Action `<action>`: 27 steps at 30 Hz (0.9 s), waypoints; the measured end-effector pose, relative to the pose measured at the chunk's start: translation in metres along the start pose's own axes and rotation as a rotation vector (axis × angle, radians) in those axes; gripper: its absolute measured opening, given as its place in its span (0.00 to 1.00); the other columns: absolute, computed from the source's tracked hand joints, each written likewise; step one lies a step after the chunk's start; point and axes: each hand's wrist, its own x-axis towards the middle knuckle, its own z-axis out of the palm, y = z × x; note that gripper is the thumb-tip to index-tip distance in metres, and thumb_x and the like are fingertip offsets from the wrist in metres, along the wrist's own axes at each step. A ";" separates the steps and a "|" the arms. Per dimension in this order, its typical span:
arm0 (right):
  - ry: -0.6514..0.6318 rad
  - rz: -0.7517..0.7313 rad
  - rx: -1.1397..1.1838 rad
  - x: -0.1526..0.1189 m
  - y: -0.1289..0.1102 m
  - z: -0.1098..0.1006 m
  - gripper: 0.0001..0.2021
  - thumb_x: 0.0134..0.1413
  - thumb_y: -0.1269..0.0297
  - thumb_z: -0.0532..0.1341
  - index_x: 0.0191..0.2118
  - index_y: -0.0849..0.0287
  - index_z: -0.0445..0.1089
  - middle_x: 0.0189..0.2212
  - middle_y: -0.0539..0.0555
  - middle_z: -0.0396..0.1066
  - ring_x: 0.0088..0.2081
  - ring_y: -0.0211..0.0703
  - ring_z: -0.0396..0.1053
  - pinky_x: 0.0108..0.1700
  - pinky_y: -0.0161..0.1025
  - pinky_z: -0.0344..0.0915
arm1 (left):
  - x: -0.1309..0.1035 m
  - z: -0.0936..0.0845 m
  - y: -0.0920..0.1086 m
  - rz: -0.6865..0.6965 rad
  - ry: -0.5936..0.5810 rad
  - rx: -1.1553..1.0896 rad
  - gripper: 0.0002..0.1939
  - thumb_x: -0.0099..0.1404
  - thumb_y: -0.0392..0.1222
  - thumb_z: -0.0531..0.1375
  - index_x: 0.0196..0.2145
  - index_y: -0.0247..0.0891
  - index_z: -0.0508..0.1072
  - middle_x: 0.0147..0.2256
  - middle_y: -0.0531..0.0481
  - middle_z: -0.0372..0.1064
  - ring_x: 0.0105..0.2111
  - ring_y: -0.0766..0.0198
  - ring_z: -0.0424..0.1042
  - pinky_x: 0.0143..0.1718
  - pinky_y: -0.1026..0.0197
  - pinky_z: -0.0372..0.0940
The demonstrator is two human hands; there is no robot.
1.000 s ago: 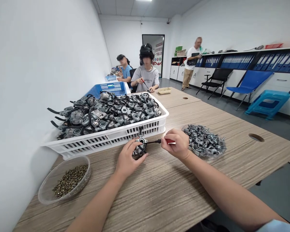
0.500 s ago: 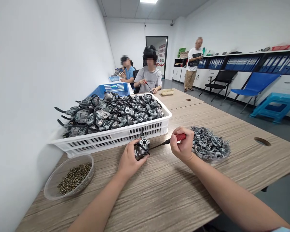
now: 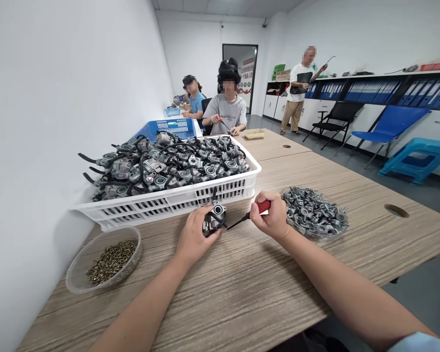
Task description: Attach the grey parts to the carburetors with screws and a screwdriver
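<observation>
Since a second earlier, the red-handled screwdriver [image 3: 264, 206] had tipped from nearly level to a downward slant, its tip dropping below the flange of the metal part [image 3: 217, 221]. That part sat just in front of the white crate [image 3: 183, 194], toward the right end of its near side, and my left hand [image 3: 192, 234] gripped it there much as before, fingers behind, thumb in front. Near the crate's near right corner, my right hand [image 3: 273, 215] was curled firmly round the handle; whether the tip touched the part, I could not tell. I judged the step in hand to be driver work on the part's right side; the next move called for realigning the tip while my left fingers kept the part from turning.
</observation>
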 end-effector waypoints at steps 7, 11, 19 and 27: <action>0.026 0.061 -0.031 -0.001 0.003 0.001 0.11 0.65 0.61 0.67 0.47 0.50 0.64 0.30 0.48 0.74 0.27 0.45 0.75 0.33 0.41 0.72 | -0.001 -0.001 -0.003 0.036 0.005 0.014 0.22 0.71 0.44 0.73 0.60 0.50 0.75 0.63 0.44 0.77 0.64 0.44 0.75 0.68 0.36 0.70; 0.051 0.129 -0.023 0.000 -0.001 0.002 0.11 0.65 0.62 0.67 0.47 0.51 0.64 0.28 0.45 0.71 0.25 0.42 0.72 0.31 0.40 0.70 | -0.002 -0.002 -0.007 0.018 0.024 -0.007 0.20 0.69 0.45 0.75 0.57 0.49 0.78 0.61 0.44 0.79 0.63 0.43 0.76 0.67 0.35 0.72; 0.107 0.283 0.018 -0.005 -0.005 0.005 0.11 0.66 0.63 0.66 0.49 0.51 0.64 0.33 0.46 0.70 0.28 0.41 0.71 0.36 0.42 0.71 | -0.006 -0.001 -0.007 -0.193 0.045 -0.229 0.21 0.65 0.53 0.77 0.53 0.48 0.81 0.53 0.45 0.82 0.50 0.48 0.83 0.40 0.51 0.84; 0.134 0.335 0.118 -0.017 -0.006 0.011 0.14 0.69 0.62 0.65 0.53 0.52 0.61 0.37 0.47 0.70 0.32 0.42 0.74 0.40 0.44 0.72 | -0.004 -0.003 0.002 -0.201 0.012 -0.279 0.17 0.66 0.50 0.76 0.51 0.48 0.84 0.51 0.45 0.79 0.47 0.52 0.81 0.33 0.60 0.77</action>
